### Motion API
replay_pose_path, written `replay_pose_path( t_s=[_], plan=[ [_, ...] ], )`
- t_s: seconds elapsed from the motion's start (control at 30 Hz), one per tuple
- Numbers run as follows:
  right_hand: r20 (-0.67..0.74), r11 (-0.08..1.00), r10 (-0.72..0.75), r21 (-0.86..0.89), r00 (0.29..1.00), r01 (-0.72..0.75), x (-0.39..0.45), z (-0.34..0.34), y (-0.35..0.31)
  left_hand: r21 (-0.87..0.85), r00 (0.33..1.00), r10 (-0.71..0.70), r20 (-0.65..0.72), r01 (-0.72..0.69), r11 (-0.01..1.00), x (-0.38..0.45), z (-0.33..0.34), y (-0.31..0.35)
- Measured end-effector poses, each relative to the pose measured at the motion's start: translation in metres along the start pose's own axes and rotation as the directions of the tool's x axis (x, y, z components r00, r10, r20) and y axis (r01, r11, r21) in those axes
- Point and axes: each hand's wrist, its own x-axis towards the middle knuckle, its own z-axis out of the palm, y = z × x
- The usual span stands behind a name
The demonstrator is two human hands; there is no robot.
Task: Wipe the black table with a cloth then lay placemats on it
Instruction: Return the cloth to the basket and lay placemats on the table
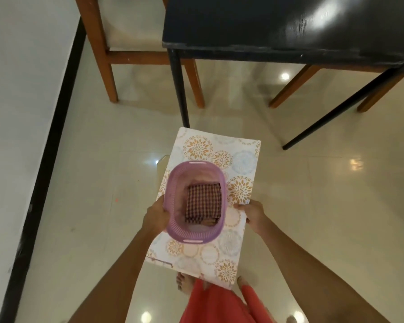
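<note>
The left hand (155,214) grips a lilac plastic basket (216,183) holding a folded checked cloth (203,201); the right hand (252,214) pinches floral placemats (238,157) beneath it. Ahead stand a glossy black table (289,26) and a wooden chair (110,54).

Bare arms and feet, coral-red garment (219,306) below.

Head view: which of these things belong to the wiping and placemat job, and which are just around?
For the job:
black table
checked cloth, lying in the purple basket
floral placemat, under the basket
left hand gripping basket and mat edge
right hand gripping the mat's other edge

Just around:
wooden chair beside the table
second chair's legs under it
</note>
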Motion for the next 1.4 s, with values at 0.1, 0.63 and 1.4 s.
replay_pose_path(
  t_s=[0.1,0.63,1.4],
  plan=[
    [0.053,1.0,-0.01,0.014,0.999,0.009,-0.011,0.001,0.0,-0.018,1.0,-0.001,-0.004,0.001,1.0,-0.005,0.0,0.0],
    [-0.106,0.563,-0.696,-0.693,0.71,0.45,-0.165,-0.043,-0.122,-0.028,0.997,-0.048,-0.065,0.046,0.999,-0.018,-0.006,-0.02],
    [0.288,0.867,-0.424,-0.143,0.858,0.477,-0.167,-0.036,-0.133,-0.776,0.998,-0.033,-0.062,-0.027,0.631,-0.033,-0.058,-0.013]
  ],
)
